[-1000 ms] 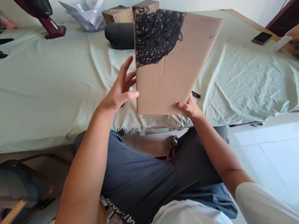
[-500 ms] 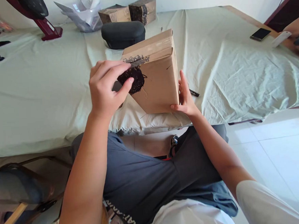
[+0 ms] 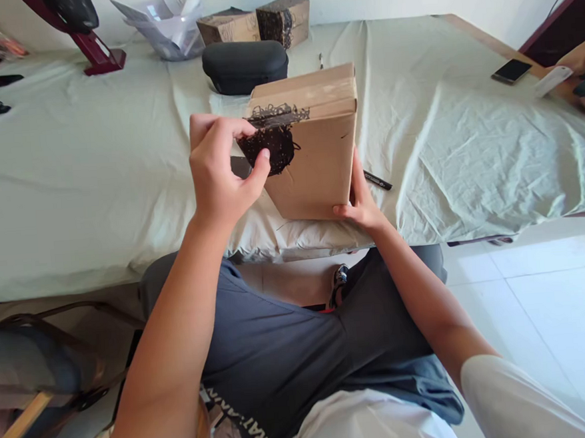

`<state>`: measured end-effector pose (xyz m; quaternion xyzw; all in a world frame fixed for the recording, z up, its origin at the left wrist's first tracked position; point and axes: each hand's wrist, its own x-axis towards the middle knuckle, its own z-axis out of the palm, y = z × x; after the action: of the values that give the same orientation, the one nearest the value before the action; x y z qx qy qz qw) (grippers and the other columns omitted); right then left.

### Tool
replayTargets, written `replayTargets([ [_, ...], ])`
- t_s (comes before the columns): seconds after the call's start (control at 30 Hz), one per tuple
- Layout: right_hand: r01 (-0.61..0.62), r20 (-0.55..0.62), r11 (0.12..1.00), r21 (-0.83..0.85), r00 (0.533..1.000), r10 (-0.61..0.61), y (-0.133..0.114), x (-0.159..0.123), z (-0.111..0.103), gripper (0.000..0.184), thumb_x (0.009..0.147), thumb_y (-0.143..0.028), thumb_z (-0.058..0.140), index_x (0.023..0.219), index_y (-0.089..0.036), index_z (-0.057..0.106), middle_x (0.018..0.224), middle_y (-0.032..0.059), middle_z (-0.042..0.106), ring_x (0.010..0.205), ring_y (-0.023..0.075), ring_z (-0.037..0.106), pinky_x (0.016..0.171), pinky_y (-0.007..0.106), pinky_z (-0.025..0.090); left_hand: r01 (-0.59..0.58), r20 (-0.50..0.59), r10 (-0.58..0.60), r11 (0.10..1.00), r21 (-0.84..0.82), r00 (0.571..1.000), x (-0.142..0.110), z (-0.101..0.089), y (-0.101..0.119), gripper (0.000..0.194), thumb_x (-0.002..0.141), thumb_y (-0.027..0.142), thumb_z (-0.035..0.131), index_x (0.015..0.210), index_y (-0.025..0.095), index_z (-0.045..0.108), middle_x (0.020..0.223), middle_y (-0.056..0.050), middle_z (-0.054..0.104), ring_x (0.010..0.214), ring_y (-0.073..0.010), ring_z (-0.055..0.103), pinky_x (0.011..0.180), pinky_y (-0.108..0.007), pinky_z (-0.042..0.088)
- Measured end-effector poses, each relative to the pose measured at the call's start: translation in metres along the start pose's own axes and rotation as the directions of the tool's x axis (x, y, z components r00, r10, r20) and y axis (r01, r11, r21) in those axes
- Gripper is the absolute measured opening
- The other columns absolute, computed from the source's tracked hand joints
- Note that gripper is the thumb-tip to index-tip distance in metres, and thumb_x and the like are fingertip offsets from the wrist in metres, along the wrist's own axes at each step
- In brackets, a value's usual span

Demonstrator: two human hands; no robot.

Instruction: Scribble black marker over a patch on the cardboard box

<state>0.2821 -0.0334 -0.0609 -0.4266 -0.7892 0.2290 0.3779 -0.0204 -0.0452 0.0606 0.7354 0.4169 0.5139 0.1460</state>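
A brown cardboard box (image 3: 313,157) stands tilted near the table's front edge, with dense black scribbles (image 3: 273,147) at its left end and along the upper edge. My left hand (image 3: 223,160) grips that scribbled end, thumb on the near face and fingers curled over the top edge. Against the lower right edge lies my right hand (image 3: 362,197), its thumb in front and its fingers partly hidden behind the side. A black marker (image 3: 377,180) rests on the cloth just beyond my right hand.
Behind the box sits a black hard case (image 3: 245,67). Two scribbled cartons (image 3: 283,21) and a clear plastic basket (image 3: 172,34) stand by the wall. A phone (image 3: 511,71) lies far right, near another person's hand (image 3: 584,58). Wrinkled pale cloth (image 3: 93,166) covers the table.
The box has shifted slightly right, and its top now leans further to the right. My left hand has moved right with it. My right hand keeps its hold on the lower edge.
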Motion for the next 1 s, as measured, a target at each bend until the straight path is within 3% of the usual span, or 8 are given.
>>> replayTargets([
  [0.1, 0.022, 0.116, 0.994, 0.106, 0.993, -0.034, 0.004, -0.001, -0.002, 0.142, 0.077, -0.094, 0.066, 0.178, -0.028, -0.008, 0.189, 0.0082, -0.002, 0.174, 0.0408, 0.002, 0.14, 0.066, 0.01, -0.012, 0.027, 0.012, 1.0, -0.007, 1.0, 0.001, -0.004, -0.001, 0.026, 0.093, 0.048, 0.075, 0.11, 0.031, 0.067, 0.12, -0.007, 0.07, 0.153, -0.0387, 0.035, 0.129, -0.06, 0.029],
  [0.23, 0.013, 0.155, 0.995, 0.101, 0.987, -0.028, 0.01, 0.007, -0.024, 0.119, 0.086, -0.099, 0.04, 0.178, -0.035, 0.002, 0.189, -0.0038, 0.007, 0.175, 0.0351, 0.01, 0.142, 0.055, 0.017, -0.051, -0.016, 0.053, 0.996, 0.076, 0.998, 0.004, -0.007, -0.006, 0.022, 0.092, 0.047, 0.073, 0.106, 0.03, 0.068, 0.113, -0.008, 0.069, 0.147, -0.0403, 0.039, 0.127, -0.062, 0.028],
  [0.3, -0.029, 0.063, 0.999, -0.04, 0.998, 0.032, 0.013, 0.019, -0.034, 0.107, 0.092, -0.094, 0.029, 0.179, -0.034, 0.005, 0.189, -0.0042, 0.012, 0.175, 0.034, 0.011, 0.142, 0.054, 0.016, -0.052, 0.001, 0.052, 0.997, 0.054, 0.999, 0.005, -0.008, -0.01, 0.023, 0.092, 0.048, 0.073, 0.106, 0.031, 0.067, 0.115, -0.009, 0.069, 0.15, -0.0411, 0.036, 0.126, -0.063, 0.027],
  [0.4, -0.188, -0.032, 0.904, -0.384, 0.981, 0.19, 0.018, 0.039, -0.032, 0.091, 0.104, -0.073, 0.032, 0.178, -0.023, 0.015, 0.188, 0.0092, 0.012, 0.174, 0.0419, 0.005, 0.137, 0.071, 0.006, -0.034, 0.053, 0.035, 0.999, -0.01, 0.998, 0.006, -0.007, -0.016, 0.027, 0.091, 0.052, 0.074, 0.107, 0.032, 0.067, 0.122, -0.009, 0.07, 0.156, -0.0423, 0.028, 0.127, -0.065, 0.025],
  [0.57, -0.156, 0.159, 0.742, -0.652, 0.929, 0.335, 0.018, 0.049, -0.004, 0.062, 0.11, -0.047, 0.037, 0.165, -0.021, 0.048, 0.178, 0.0178, 0.039, 0.163, 0.0453, 0.03, 0.129, 0.074, 0.023, -0.053, 0.049, 0.052, 0.998, 0.019, 0.997, 0.006, -0.009, -0.017, 0.028, 0.089, 0.054, 0.075, 0.105, 0.033, 0.067, 0.121, -0.009, 0.071, 0.154, -0.0443, 0.032, 0.126, -0.067, 0.026],
  [0.7, -0.236, -0.001, 0.69, -0.684, 0.947, 0.322, 0.012, 0.041, 0.0, 0.059, 0.108, -0.03, 0.037, 0.164, -0.014, 0.046, 0.174, 0.0238, 0.041, 0.153, 0.0427, 0.042, 0.122, 0.063, 0.038, -0.03, 0.066, 0.031, 0.999, -0.025, 0.997, 0.004, -0.012, -0.015, 0.03, 0.088, 0.055, 0.076, 0.107, 0.033, 0.068, 0.126, -0.009, 0.07, 0.158, -0.0443, 0.027, 0.127, -0.067, 0.027],
  [0.8, -0.423, -0.174, 0.58, -0.696, 0.883, 0.435, 0.009, 0.038, -0.005, 0.054, 0.104, -0.018, 0.034, 0.151, -0.004, 0.055, 0.155, 0.0326, 0.055, 0.141, 0.0467, 0.051, 0.112, 0.062, 0.043, 0.008, 0.073, -0.005, 0.999, -0.037, 0.997, 0.004, -0.014, -0.014, 0.031, 0.089, 0.057, 0.075, 0.107, 0.032, 0.067, 0.128, -0.008, 0.071, 0.159, -0.044, 0.026, 0.13, -0.068, 0.023],
  [1.0, -0.45, -0.154, 0.566, -0.69, 0.856, 0.493, 0.01, 0.046, -0.016, 0.05, 0.111, -0.024, 0.025, 0.148, -0.014, 0.057, 0.137, 0.0259, 0.067, 0.118, 0.0398, 0.067, 0.094, 0.049, 0.051, -0.01, 0.065, 0.013, 0.999, -0.041, 0.998, 0.006, -0.012, -0.016, 0.033, 0.088, 0.059, 0.076, 0.107, 0.032, 0.067, 0.122, -0.008, 0.071, 0.155, -0.0439, 0.03, 0.13, -0.068, 0.023],
])
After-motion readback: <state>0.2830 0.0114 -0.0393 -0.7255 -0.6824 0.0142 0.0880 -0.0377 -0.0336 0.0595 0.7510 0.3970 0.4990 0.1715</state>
